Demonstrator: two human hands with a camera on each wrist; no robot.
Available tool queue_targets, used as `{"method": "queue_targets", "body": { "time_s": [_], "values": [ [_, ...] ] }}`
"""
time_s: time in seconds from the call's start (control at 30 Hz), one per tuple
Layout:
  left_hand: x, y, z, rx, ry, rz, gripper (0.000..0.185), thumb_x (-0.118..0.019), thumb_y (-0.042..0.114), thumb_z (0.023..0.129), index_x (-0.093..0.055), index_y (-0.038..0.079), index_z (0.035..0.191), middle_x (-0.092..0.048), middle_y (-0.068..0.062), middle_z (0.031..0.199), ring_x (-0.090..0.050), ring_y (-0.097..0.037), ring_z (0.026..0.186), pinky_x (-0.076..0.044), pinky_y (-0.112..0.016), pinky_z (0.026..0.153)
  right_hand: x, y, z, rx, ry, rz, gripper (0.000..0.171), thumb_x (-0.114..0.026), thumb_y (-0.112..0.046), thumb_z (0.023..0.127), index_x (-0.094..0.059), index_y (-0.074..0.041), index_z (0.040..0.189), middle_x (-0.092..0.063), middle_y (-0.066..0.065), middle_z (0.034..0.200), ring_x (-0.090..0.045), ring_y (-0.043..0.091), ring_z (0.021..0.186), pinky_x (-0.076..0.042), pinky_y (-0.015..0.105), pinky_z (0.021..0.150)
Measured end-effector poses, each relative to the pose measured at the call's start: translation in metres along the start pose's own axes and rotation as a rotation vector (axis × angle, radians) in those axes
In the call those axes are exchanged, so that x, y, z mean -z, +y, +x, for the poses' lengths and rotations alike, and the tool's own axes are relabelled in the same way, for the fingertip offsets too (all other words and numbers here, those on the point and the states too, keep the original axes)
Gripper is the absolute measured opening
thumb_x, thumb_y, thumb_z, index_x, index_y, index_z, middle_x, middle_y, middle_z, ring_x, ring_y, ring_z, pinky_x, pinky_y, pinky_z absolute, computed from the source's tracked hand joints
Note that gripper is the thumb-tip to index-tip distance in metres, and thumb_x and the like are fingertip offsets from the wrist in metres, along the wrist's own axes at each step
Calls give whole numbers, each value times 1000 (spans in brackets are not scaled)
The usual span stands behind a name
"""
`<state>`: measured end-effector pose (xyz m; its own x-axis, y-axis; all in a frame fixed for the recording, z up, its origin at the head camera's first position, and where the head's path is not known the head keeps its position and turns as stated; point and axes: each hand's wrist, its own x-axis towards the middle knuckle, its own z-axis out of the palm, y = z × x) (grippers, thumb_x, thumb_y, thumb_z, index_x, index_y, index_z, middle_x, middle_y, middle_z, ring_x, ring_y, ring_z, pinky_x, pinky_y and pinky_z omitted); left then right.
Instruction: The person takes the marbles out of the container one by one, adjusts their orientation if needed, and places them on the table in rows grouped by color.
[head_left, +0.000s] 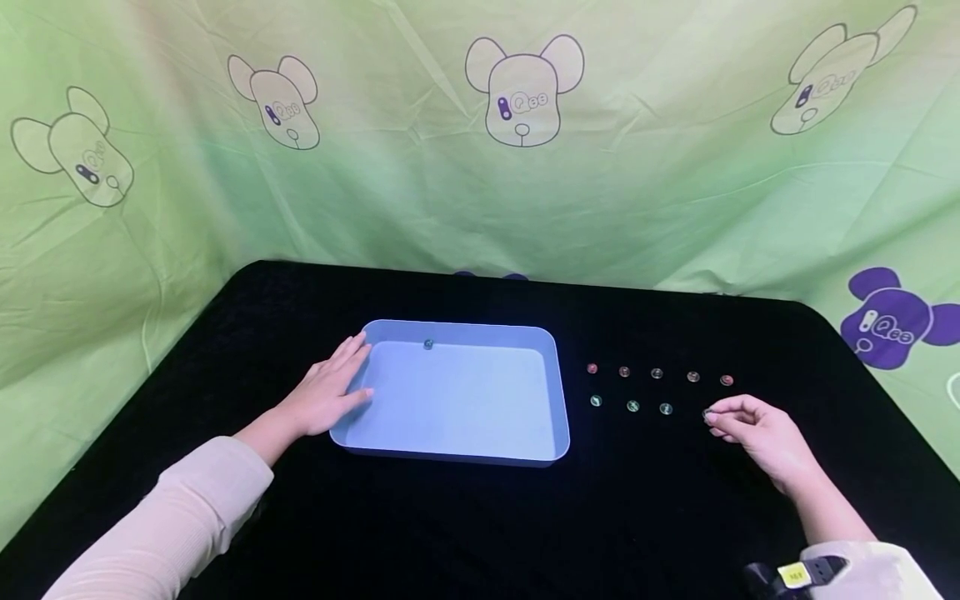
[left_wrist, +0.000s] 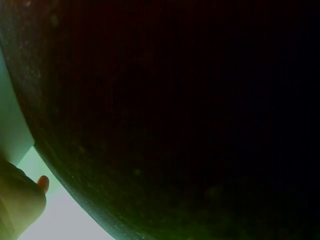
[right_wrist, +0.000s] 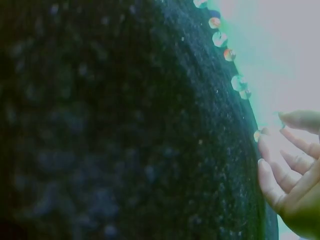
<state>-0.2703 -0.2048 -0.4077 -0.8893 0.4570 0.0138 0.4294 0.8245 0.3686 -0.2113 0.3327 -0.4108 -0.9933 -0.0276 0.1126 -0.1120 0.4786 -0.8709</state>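
Observation:
A light blue tray (head_left: pixel 558 392) lies on the black cloth with one marble (head_left: pixel 428 343) by its far wall. My left hand (head_left: pixel 341 385) rests flat against the tray's left rim, fingers straight; the left wrist view shows only a fingertip (left_wrist: pixel 43 183) beside the pale tray (left_wrist: pixel 15 125). Right of the tray, two rows of small marbles (head_left: pixel 657 373) sit on the cloth. My right hand (head_left: pixel 716 414) is at the near row's right end, fingers curled, thumb and fingertips pinching the end marble (head_left: pixel 707 413). In the right wrist view that marble (right_wrist: pixel 256 135) sits at the fingertips (right_wrist: pixel 267 145).
The black cloth (head_left: pixel 465 525) covers the whole table, which has rounded far corners. Green fabric printed with bear heads (head_left: pixel 525 92) hangs behind and along both sides. A small black device with a yellow label (head_left: pixel 795 573) sits on my right wrist.

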Motion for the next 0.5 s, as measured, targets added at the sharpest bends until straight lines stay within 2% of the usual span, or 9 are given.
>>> {"method": "queue_targets", "body": {
  "time_s": [0.2,0.33,0.5],
  "values": [
    [0,0,0,5,-3,0,63,-42,34,89,-17,2,137,0,-8,144,-1,-28,129,-14,-51,94,-1,2,4,-8,46,-95,6,-57,-4,81,-59,-10,79,-61,-12,69,-56,0,61,-43,16,54],
    [0,1,0,7,-5,-3,63,-42,34,89,-17,2,137,-1,-8,144,-1,-28,129,-14,-51,94,-1,3,6,0,61,-151,2,-57,-4,81,-59,-4,80,-60,-12,67,-55,0,60,-42,16,53],
    [0,0,0,5,-6,-5,63,-42,34,89,-17,2,137,0,-8,144,-1,-28,129,-14,-52,94,-1,2,9,13,66,-224,11,-58,-6,80,-56,4,80,-58,-11,64,-52,-2,58,-41,16,51]
  ]
}}
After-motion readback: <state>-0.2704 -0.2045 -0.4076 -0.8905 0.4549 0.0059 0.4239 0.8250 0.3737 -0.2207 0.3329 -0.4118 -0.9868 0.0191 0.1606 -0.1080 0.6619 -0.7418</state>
